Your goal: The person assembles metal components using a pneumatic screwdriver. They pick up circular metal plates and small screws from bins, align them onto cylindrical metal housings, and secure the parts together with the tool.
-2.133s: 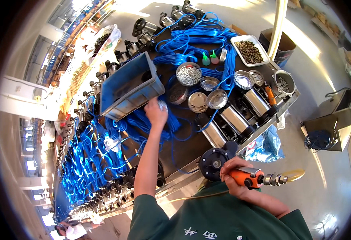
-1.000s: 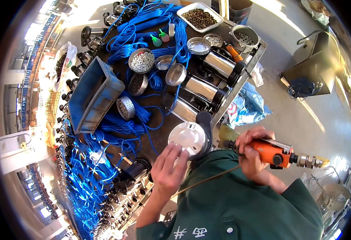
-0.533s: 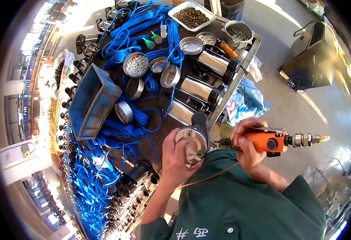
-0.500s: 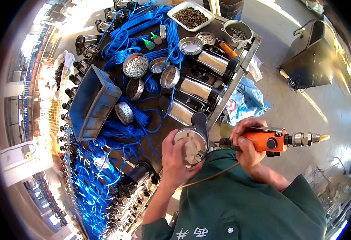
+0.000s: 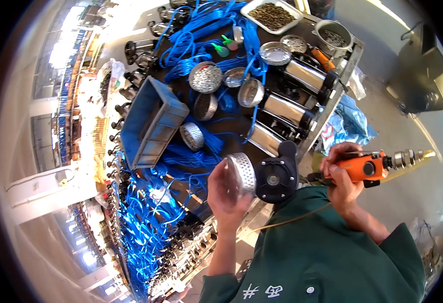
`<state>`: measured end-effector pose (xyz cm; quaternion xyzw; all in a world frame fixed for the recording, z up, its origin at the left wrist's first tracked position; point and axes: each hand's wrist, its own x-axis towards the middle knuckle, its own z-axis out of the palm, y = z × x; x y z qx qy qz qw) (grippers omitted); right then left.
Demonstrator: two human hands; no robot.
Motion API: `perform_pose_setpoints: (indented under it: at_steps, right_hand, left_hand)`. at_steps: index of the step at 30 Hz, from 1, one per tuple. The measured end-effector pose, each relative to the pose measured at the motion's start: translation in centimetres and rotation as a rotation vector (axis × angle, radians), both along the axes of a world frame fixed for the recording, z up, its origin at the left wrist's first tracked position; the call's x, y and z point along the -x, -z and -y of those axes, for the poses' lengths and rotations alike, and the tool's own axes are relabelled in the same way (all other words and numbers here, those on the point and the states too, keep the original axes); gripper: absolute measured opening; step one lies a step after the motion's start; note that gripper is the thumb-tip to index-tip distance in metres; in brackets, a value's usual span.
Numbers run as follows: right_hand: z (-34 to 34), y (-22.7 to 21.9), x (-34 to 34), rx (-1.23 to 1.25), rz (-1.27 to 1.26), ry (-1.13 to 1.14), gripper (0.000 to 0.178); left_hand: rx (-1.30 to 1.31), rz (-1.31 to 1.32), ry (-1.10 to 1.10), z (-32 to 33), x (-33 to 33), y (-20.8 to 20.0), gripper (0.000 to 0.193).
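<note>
My left hand [image 5: 226, 194] is closed around a round metal strainer cover [image 5: 245, 171] with a perforated side wall, tilted with its edge up. Just to its right is the black round end of a pump [image 5: 273, 180], its face bare, with several screw points round the rim and a dark hub in the middle. Cover and pump look apart or barely touching. My right hand [image 5: 343, 177] grips an orange air screwdriver [image 5: 362, 169] by its body, its dark tip pointing left toward the pump and its brass hose fitting to the right.
Silver pumps [image 5: 284, 108] lie along the table's right edge. Perforated covers [image 5: 191, 136], a dish of small parts [image 5: 205, 77], blue cable coils [image 5: 194, 38] and a blue crate [image 5: 153, 126] crowd the table. A white tray of screws [image 5: 272, 16] stands at the back.
The strainer cover has come off the pump end and moved left in my left hand, baring the black face. The screwdriver stays in my right hand. The whole view has shifted.
</note>
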<state>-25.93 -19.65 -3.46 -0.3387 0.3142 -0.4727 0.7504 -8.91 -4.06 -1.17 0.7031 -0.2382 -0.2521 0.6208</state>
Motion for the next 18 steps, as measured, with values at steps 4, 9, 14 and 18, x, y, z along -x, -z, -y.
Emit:
perform_pose_setpoints:
  at_steps: [4, 9, 14, 18]
  right_hand:
    - [0.1, -0.3, -0.4, -0.042, -0.059, 0.007, 0.032]
    - [0.4, 0.2, -0.4, -0.044, -0.037, 0.001, 0.032]
    - [0.7, 0.6, -0.7, -0.054, -0.064, -0.01, 0.033]
    - [0.7, 1.0, -0.6, -0.086, -0.01, -0.031, 0.033]
  left_hand:
    - [-0.374, 0.797, 0.111, 2.0, 3.8, -0.1, 0.083]
    - [-0.519, 0.828, 0.178, 2.3, 5.2, 2.6, 0.091]
    - [-0.372, 0.751, 0.234, 2.1, 4.7, 3.4, 0.101]
    - [-0.336, 0.677, 0.358, 2.2, 3.0, 3.3, 0.102]
